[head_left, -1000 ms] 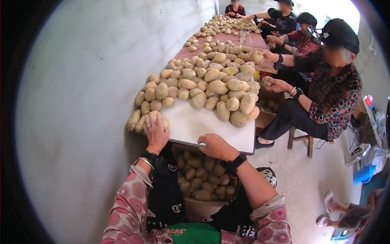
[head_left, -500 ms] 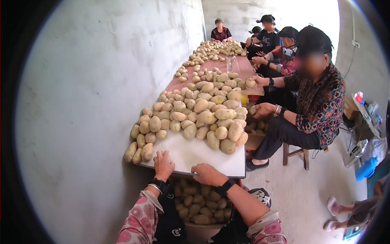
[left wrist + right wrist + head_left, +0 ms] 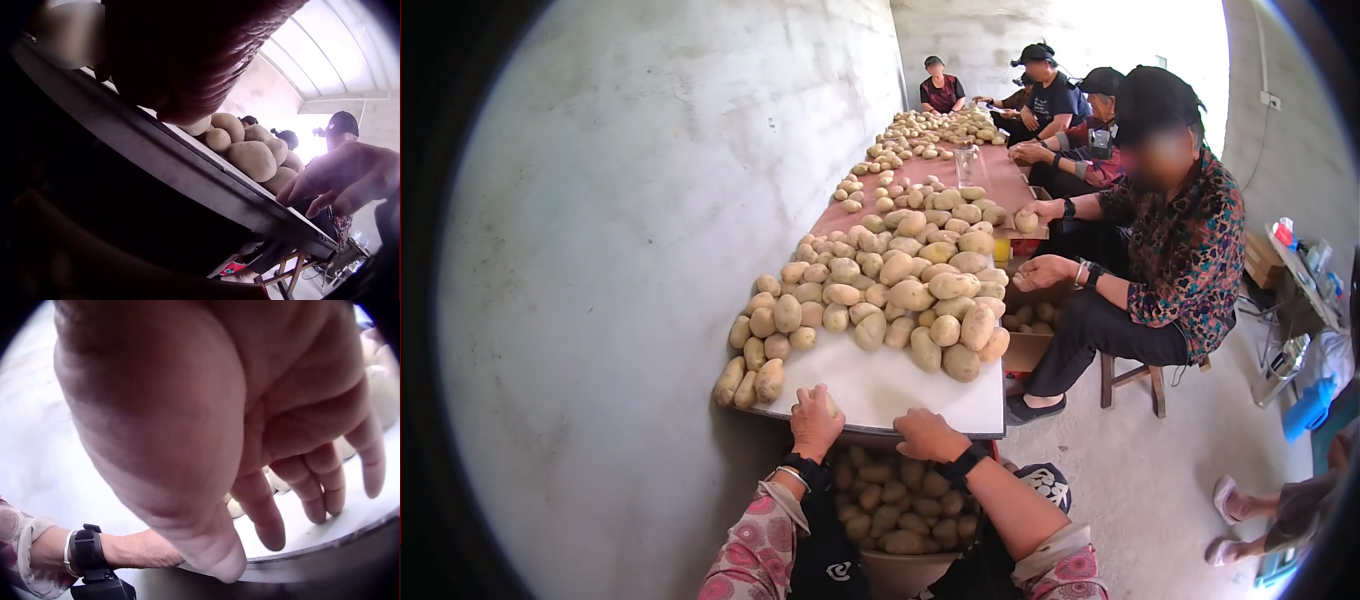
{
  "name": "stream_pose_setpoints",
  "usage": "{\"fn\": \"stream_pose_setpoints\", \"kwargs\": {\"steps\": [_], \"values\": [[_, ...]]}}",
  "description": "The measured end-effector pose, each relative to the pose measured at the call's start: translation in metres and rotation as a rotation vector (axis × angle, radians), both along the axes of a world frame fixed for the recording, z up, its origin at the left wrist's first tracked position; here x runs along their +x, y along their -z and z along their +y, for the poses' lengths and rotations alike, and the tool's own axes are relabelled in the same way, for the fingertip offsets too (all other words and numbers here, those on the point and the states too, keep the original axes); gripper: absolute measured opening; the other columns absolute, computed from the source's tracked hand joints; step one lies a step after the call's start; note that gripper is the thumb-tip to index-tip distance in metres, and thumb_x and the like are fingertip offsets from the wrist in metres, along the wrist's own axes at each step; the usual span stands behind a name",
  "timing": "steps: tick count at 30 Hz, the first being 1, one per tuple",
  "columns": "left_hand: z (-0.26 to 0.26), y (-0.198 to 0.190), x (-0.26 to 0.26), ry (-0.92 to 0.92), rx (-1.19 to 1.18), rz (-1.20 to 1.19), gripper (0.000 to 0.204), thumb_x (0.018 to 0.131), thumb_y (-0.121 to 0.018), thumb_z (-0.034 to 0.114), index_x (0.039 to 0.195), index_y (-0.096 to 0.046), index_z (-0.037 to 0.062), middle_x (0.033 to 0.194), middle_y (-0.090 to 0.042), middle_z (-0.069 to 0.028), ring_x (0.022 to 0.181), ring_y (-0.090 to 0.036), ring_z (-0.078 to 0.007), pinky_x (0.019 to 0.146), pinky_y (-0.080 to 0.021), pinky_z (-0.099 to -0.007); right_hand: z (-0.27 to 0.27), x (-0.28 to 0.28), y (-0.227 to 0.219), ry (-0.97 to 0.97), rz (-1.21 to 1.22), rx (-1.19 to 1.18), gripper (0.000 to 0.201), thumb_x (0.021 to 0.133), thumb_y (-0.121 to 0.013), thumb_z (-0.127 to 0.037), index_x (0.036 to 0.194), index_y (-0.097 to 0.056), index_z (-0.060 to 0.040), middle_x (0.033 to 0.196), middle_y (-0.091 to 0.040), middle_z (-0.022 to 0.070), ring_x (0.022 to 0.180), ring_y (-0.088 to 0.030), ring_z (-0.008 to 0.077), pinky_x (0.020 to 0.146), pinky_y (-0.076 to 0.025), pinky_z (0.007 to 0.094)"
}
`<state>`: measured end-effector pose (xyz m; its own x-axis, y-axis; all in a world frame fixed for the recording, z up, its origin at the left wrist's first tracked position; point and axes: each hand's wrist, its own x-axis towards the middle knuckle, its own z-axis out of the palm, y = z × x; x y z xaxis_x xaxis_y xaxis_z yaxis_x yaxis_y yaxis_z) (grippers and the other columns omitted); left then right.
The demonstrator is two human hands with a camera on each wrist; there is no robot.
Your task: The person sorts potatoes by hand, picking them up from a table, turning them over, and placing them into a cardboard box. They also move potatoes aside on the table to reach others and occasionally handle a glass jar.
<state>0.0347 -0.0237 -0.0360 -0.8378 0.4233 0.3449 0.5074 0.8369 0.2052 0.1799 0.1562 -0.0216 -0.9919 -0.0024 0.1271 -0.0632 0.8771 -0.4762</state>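
Note:
My left hand point(image 3: 815, 428) is at the near edge of the white tabletop point(image 3: 865, 390), its fingers curled round a potato point(image 3: 831, 406). Most of that potato is hidden by the hand in the head view; in the left wrist view it is a pale blur at the upper left. My right hand point(image 3: 930, 436) rests at the same edge, farther right. Its fingers point(image 3: 265, 519) hang loosely down toward the white surface with nothing in them. Beyond both hands lies a heap of potatoes point(image 3: 910, 296), with several more point(image 3: 750, 385) at the left front corner.
Below the table edge, between my knees, stands a bin point(image 3: 905, 572) full of potatoes. A wall point(image 3: 630, 250) runs along the left. At the right sits a person in a patterned shirt point(image 3: 1185, 260), holding potatoes. A glass point(image 3: 965, 165) and more people are farther back.
My left hand has drawn back from the corner potatoes toward the table edge, bringing one potato. The right hand stays near the edge. The head view has tilted up and turned right.

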Motion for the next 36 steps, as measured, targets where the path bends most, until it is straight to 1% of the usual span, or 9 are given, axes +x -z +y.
{"fn": "stream_pose_setpoints", "kwargs": {"steps": [2, 4, 10, 14, 16, 22, 32, 36], "values": [[0.000, -0.004, 0.001, -0.012, -0.031, -0.019, 0.050, 0.070, -0.070, 0.025, 0.114, -0.051, 0.0119, 0.107, -0.047, -0.0184, 0.087, -0.059, -0.0415, 0.075, -0.052, -0.0480, -0.004, 0.000, -0.001, -0.014, -0.005, 0.032, 0.026, 0.074, -0.066, -0.020, 0.094, -0.064, -0.0041, 0.088, -0.063, 0.0186, 0.088, -0.060, 0.0381, 0.081, -0.050, 0.0454], [0.003, -0.008, 0.004, -0.024, -0.047, -0.030, 0.049, 0.070, -0.070, 0.025, 0.113, -0.051, 0.0117, 0.107, -0.046, -0.0186, 0.087, -0.059, -0.0419, 0.075, -0.052, -0.0482, -0.008, -0.003, -0.002, -0.005, -0.053, 0.057, 0.024, 0.075, -0.064, -0.020, 0.094, -0.064, -0.0055, 0.091, -0.062, 0.0182, 0.092, -0.060, 0.0380, 0.080, -0.050, 0.0465], [0.005, -0.011, 0.004, -0.023, -0.085, -0.032, 0.049, 0.070, -0.070, 0.025, 0.113, -0.051, 0.0121, 0.107, -0.046, -0.0192, 0.090, -0.059, -0.0422, 0.075, -0.052, -0.0481, -0.007, -0.006, -0.007, -0.010, -0.112, 0.057, 0.023, 0.075, -0.063, -0.019, 0.093, -0.062, -0.0053, 0.095, -0.062, 0.0181, 0.094, -0.060, 0.0371, 0.080, -0.050, 0.0465], [0.008, -0.011, 0.003, -0.038, -0.116, -0.031, 0.049, 0.070, -0.070, 0.025, 0.114, -0.051, 0.0124, 0.107, -0.046, -0.0193, 0.090, -0.058, -0.0420, 0.076, -0.052, -0.0481, -0.007, -0.004, -0.007, -0.013, -0.086, 0.055, 0.023, 0.075, -0.063, -0.019, 0.093, -0.062, -0.0051, 0.094, -0.062, 0.0180, 0.094, -0.060, 0.0367, 0.080, -0.050, 0.0462], [0.008, -0.011, 0.003, -0.033, -0.112, -0.029, 0.049, 0.070, -0.070, 0.025, 0.113, -0.051, 0.0125, 0.107, -0.046, -0.0192, 0.090, -0.059, -0.0419, 0.076, -0.052, -0.0480, -0.007, -0.005, -0.010, -0.018, -0.140, 0.061, 0.024, 0.076, -0.063, -0.019, 0.095, -0.062, -0.0051, 0.096, -0.062, 0.0179, 0.097, -0.059, 0.0365, 0.082, -0.050, 0.0461], [0.010, -0.015, 0.004, -0.047, -0.120, -0.036, 0.049, 0.070, -0.069, 0.024, 0.114, -0.051, 0.0114, 0.106, -0.047, -0.0186, 0.089, -0.058, -0.0416, 0.077, -0.051, -0.0483, -0.005, -0.001, -0.018, -0.030, -0.155, 0.036, 0.024, 0.076, -0.064, -0.020, 0.095, -0.062, -0.0050, 0.095, -0.062, 0.0181, 0.096, -0.060, 0.0365, 0.083, -0.050, 0.0457], [0.010, -0.015, 0.004, -0.030, -0.113, -0.022, 0.047, 0.070, -0.069, 0.023, 0.112, -0.051, 0.0110, 0.105, -0.047, -0.0191, 0.088, -0.058, -0.0421, 0.076, -0.051, -0.0490, -0.004, -0.004, -0.015, -0.028, -0.176, 0.046, 0.024, 0.076, -0.063, -0.020, 0.094, -0.062, -0.0045, 0.095, -0.062, 0.0185, 0.097, -0.060, 0.0365, 0.082, -0.050, 0.0458], [0.010, -0.015, 0.002, -0.037, -0.114, -0.049, 0.048, 0.071, -0.070, 0.025, 0.112, -0.050, 0.0116, 0.108, -0.046, -0.0190, 0.091, -0.058, -0.0425, 0.077, -0.052, -0.0489, -0.003, -0.003, -0.012, -0.037, -0.151, 0.058, 0.024, 0.076, -0.065, -0.021, 0.094, -0.062, -0.0048, 0.095, -0.061, 0.0180, 0.097, -0.059, 0.0361, 0.082, -0.050, 0.0452]]}}
